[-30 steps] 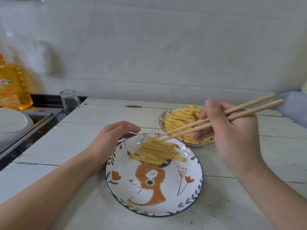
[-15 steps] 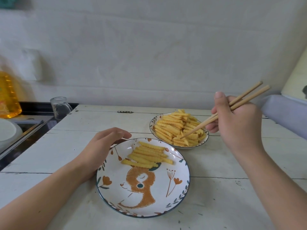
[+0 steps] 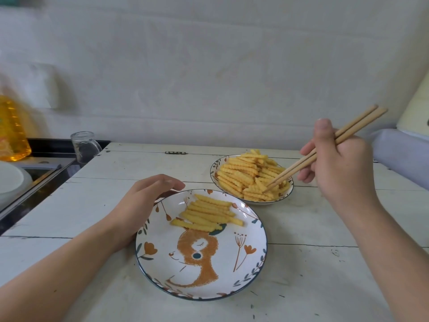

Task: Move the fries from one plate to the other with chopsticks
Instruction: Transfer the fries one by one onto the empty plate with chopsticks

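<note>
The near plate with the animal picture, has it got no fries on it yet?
No, a small stack of fries already lies on the near plate.

Left hand (image 3: 148, 201): palm down, fingers loosely curved, forearm extended forward.
Right hand (image 3: 341, 163): raised, thumb up, fingers curled, pinching chopsticks (image 3: 325, 149).

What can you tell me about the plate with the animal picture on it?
The near plate is round, white and glossy like ceramic, with a thin dark rim. An orange animal with a closed eye is painted in the middle, with flowers and leaves around the edge. It sits flat on the white wooden table. A small neat pile of crinkle-cut fries lies on its far half. The left hand rests against its left rim.
</note>
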